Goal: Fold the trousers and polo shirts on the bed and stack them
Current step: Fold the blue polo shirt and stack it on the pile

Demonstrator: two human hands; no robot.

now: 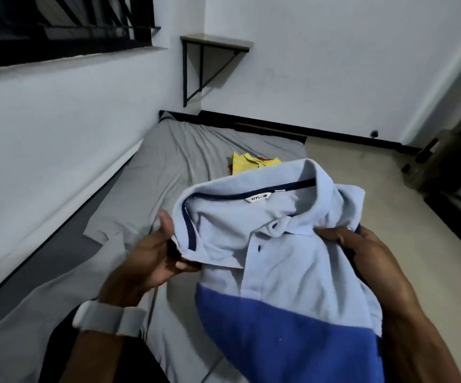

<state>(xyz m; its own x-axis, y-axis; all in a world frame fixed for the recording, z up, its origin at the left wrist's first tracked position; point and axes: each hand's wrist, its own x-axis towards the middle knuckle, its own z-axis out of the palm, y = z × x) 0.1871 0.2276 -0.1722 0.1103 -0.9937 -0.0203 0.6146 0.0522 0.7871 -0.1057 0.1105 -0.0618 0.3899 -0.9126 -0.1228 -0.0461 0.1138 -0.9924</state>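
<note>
The left hand (152, 255) was found gripping one shoulder of the light-blue polo shirt (279, 261), thumb raised beside the collar and fingers curled beneath the cloth. The right hand (362, 244) was seen gripping the opposite shoulder, thumb laid on top. The shirt was held above the grey bed sheet (182, 145), front up, collar away from the person. A white wristband (107, 319) was noted on the left wrist. Beyond the collar, a yellow garment (248, 161) was recorded lying on the sheet.
</note>
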